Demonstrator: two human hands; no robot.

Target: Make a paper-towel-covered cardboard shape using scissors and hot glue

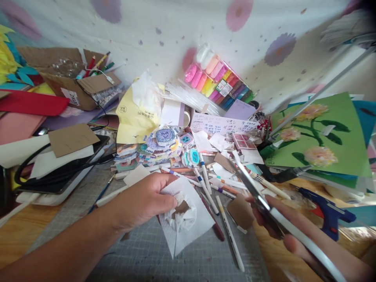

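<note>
My left hand [147,196] is closed, thumb on top, pinching a sheet of white paper [192,233] over the cutting mat. Crumpled white tissue [188,219] sits on that sheet in a ring, and a bit of brown card shows at its centre. To the right, my right hand [296,215] grips metal scissors [261,200], whose blades point up and away from me. The scissors are apart from the paper. A small piece of brown cardboard [240,211] lies on the mat between both hands.
Several white marker pens [230,235] litter the grey cutting mat [132,258]. Layered paper pieces [165,137] are piled behind. A blue glue gun [329,215] rests at right, below a green flower picture [337,129]. Cables and a dark device [96,150] lie left, near a cardboard box [63,84].
</note>
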